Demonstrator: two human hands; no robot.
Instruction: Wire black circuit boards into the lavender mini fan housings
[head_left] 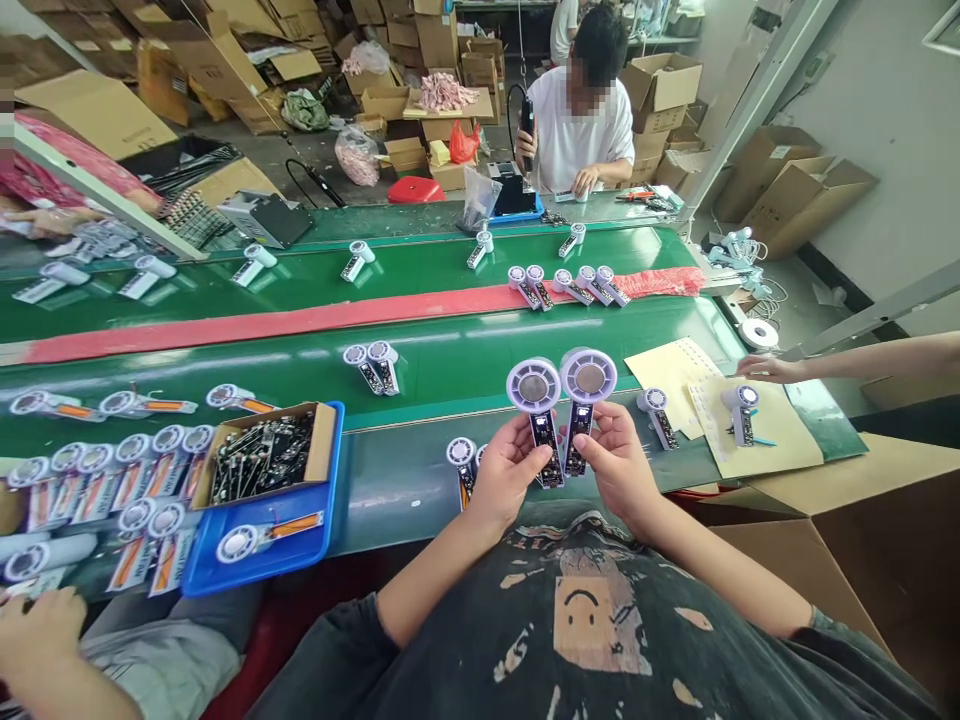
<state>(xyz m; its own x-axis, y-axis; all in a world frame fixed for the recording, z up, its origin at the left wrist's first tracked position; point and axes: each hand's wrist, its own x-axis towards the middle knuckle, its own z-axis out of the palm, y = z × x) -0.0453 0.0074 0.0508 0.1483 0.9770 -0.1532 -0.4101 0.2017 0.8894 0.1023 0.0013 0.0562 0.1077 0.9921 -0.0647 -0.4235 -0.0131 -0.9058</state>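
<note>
My left hand [511, 470] is closed round the handle of a small purple-rimmed fan [534, 386], its circuit board showing. Beside it my right hand [616, 458] grips a similar fan [589, 377] by its handle. Both fans are upright, side by side, their heads nearly touching, in front of my chest. Just left of my left hand, another fan [460, 453] lies on the bench edge, with one more partly hidden behind the hand. A further fan [656, 402] rests to the right of my right hand.
A green conveyor [450, 350] with a red strip [375, 309] carries several fans. At left, a blue tray [334, 480] holds a carton [322, 445] of small parts. Yellow paper [780, 445] lies right, near another person's hand [772, 369]. A person [577, 130] sits opposite; someone's hand [37, 625] is lower left.
</note>
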